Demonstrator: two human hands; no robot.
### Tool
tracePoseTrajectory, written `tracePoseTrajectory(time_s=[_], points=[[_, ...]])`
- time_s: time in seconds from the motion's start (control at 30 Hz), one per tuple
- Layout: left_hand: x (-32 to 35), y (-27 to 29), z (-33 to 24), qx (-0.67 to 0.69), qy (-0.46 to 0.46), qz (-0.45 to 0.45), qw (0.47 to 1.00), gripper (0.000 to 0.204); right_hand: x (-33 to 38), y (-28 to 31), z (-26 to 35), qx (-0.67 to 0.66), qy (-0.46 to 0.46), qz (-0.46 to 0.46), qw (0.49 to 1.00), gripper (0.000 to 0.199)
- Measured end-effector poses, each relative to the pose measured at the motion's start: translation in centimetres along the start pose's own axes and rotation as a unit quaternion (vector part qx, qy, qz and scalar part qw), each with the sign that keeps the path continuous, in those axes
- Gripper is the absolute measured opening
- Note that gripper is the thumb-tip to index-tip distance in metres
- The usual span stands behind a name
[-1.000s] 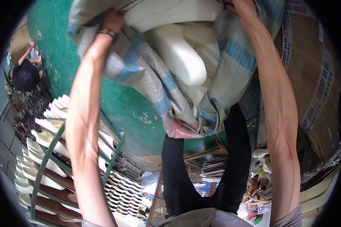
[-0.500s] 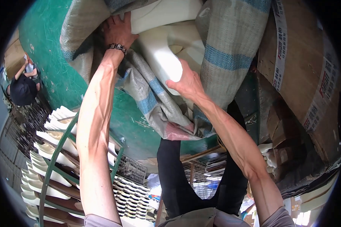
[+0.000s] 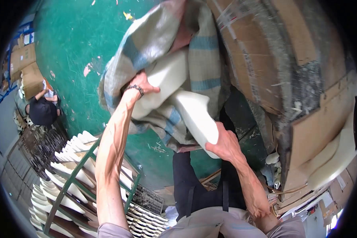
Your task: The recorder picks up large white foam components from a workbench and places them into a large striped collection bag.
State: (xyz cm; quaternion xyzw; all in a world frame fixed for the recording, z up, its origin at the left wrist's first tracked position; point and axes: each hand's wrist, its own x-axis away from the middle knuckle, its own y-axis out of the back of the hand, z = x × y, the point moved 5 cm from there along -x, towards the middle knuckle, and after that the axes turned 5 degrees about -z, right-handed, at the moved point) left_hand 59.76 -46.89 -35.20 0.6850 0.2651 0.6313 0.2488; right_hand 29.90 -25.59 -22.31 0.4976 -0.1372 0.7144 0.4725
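A woven grey sack (image 3: 204, 63) with blue bands gapes in front of me, its folds slumped on the floor. My right hand (image 3: 225, 143) is closed around the lower end of a long, smooth white moulded piece (image 3: 194, 115), which sticks out of the sack's mouth toward me. Another off-white piece (image 3: 168, 73) lies inside the sack. Against that one rests my left hand (image 3: 142, 84), its thumb stretched out over the surface; the sack's folds partly hide its other fingers. A beaded bracelet (image 3: 135, 89) circles my left wrist.
A green rack (image 3: 67, 185) filled with similar white pieces stands at lower left. Large taped cardboard boxes (image 3: 252, 59) crowd the right side. Scraps lie on the green floor (image 3: 79, 39). Another person (image 3: 43, 110) in dark clothing is at far left, near more boxes.
My right hand has drawn the white piece toward me and right, partly out of the sack. The left hand has shifted onto the piece inside. The whole view has turned and moved.
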Motion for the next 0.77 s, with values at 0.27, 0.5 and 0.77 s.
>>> tracePoseTrajectory(time_s=[0.27, 0.5, 0.77], points=[[17.5, 1.7, 1.3, 0.417, 0.044, 0.191, 0.887, 0.074, 15.4, 9.5, -1.6, 0.017, 0.009, -0.103, 0.994, 0.069], [38.5, -1.8, 1.2, 0.661, 0.068, 0.164, 0.729, 0.088, 31.4, 11.2, -3.8, -0.156, 0.007, -0.243, 0.958, 0.073], [51.0, 0.9, -4.2, 0.682, -0.204, 0.094, 0.696, 0.116, 50.8, 4.9, -7.6, -0.343, 0.115, -0.428, 0.829, 0.071]])
